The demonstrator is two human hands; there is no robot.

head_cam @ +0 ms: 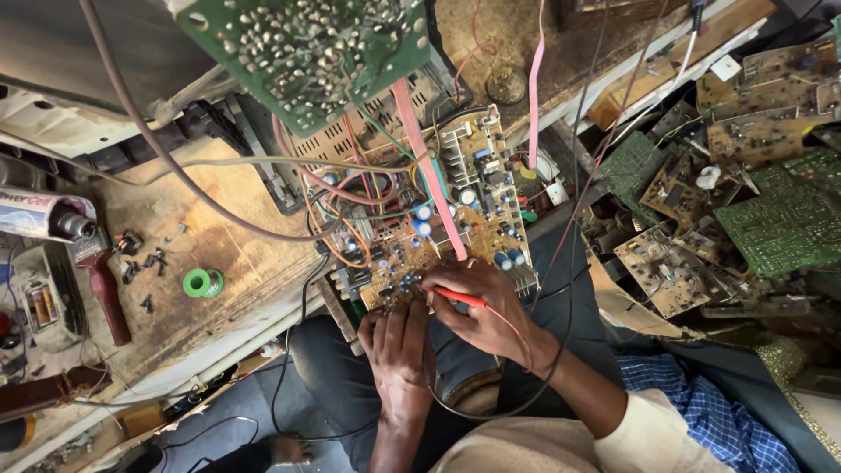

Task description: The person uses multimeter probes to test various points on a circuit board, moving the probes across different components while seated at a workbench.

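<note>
Hands were at the near edge of a tan circuit board [438, 236] propped on the person's lap: the left hand [399, 350] had its fingers curled over the board's lower edge, gripping it, while the right hand [486, 311] pinched a red test probe [460, 298] whose tip touched the board beside the left fingers. Beyond the hands, a pink ribbon cable [429, 171] crossed the board up to a green circuit board [307, 52] overhead. Farther left, a green solder spool [201, 282] lay on the worn wooden bench [228, 236], and loose boards [745, 193] were piled at right.
</note>
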